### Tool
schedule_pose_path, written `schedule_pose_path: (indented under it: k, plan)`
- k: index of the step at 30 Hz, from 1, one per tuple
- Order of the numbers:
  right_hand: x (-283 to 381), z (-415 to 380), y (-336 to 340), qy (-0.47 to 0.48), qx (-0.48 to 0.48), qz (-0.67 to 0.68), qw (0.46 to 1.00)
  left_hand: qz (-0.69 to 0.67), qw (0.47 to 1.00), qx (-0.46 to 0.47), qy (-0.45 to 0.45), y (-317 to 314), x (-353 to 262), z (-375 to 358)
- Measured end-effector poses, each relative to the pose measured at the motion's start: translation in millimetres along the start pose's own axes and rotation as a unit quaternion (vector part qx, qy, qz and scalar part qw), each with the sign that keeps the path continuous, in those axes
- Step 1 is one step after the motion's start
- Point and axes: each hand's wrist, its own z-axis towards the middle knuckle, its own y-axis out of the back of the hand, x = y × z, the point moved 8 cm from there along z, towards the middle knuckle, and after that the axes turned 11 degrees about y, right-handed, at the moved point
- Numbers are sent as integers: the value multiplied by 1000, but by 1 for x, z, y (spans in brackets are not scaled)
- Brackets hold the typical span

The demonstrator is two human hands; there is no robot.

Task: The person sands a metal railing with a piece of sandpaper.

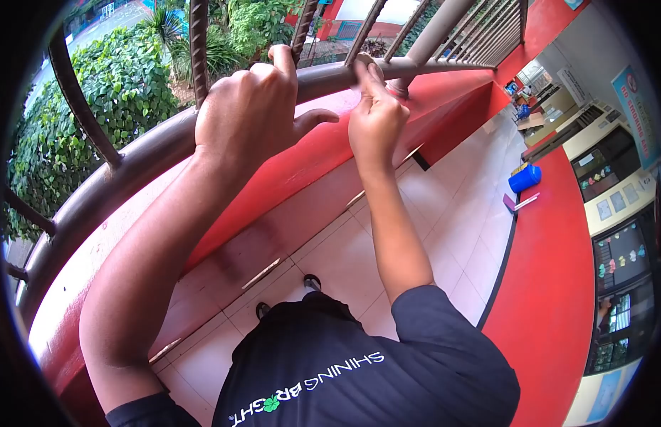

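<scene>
While both arms are stretched up from the lower frame, the scene is set out as follows.

Left hand: the left hand [248, 114] is wrapped tightly round the horizontal rail [142, 160] at upper centre, fingers curled over the top, thumb stuck out to the right.

Right hand: the right hand [376, 117] is pinched narrow just right of it, thumb and forefinger pressed on the rail's upper face; something small and pale may be gripped under the fingertips, but it cannot be told for certain.

Rail: a brown metal tube is seen curving from the lower left edge up to the upper right, where it is met by a thicker grey post [433, 35].

Bars: twisted upright bars [198, 43] are fixed into the rail on either side of the left hand.

Ledge: a red-painted ledge [444, 99] is found just below the rail, running from lower left to upper right.

Greenery: leafy bushes [102, 92] are seen beyond the bars at upper left.

Floor: pale tiles [458, 206] are spread below the hands, with two shoe tips visible at lower centre.

Shirt: a dark shirt [387, 370] with printed lettering is seen at the bottom.

Bucket: a blue bucket [525, 178] is set well apart at right, beside a red wall [551, 285].
</scene>
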Motion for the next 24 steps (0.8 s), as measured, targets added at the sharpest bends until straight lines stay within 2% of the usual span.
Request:
schedule_pose_path:
  k: [1, 4, 5, 7, 8, 9, 10, 11, 12, 13, 15, 17, 19, 21, 23, 24]
  plan:
    - [-9, 3, -1, 1, 1, 1, 1000, 0, 1000, 0, 2, -1, 0, 1]
    - [-75, 1, 10, -249, -21, 4, 968, -7, 1000, -4, 6, -2, 0, -2]
    - [-72, -7, 11, -248, -22, 6, 968, 3, 1000, 7, 6, -2, -1, -2]
    - [-4, 2, 13, -99, 27, -13, 995, 15, 1000, 15, 7, -2, 0, 2]
    - [9, 0, 10, -9, -9, -7, 1000, 18, 1000, 11, 6, -2, 0, 3]
    - [-2, 5, 10, -11, -7, -6, 1000, 20, 1000, 11, 4, -3, -2, 2]
    - [-38, 8, 11, -119, 8, -35, 992, 23, 999, 22, 11, -4, -2, 1]
    - [-67, 4, 12, -225, 21, -66, 972, 34, 999, -21, 0, -2, -3, 0]
    - [-72, 4, 10, -201, -8, -47, 978, 34, 999, -25, -3, -2, -4, -1]
    - [-51, 5, 6, -173, 28, -81, 981, 35, 999, -35, -6, 0, -5, 1]
    - [10, -1, 9, -11, 1, -17, 1000, 45, 998, -32, -1, 0, -5, 4]
    - [-7, -4, 6, -10, -9, -16, 1000, 55, 998, -15, 1, -3, -8, 1]
    - [-83, -2, 6, -230, -1, -70, 971, 52, 998, 6, 23, -1, -6, 2]
    - [-88, 2, 7, -223, -17, -60, 973, 53, 998, -5, 24, 0, -5, 1]
    - [-31, 6, 6, -95, 8, -43, 995, 69, 997, -28, 3, 0, -7, 1]
    - [-19, 3, 8, -62, 2, -9, 998, 73, 997, -31, 3, 0, -7, 1]
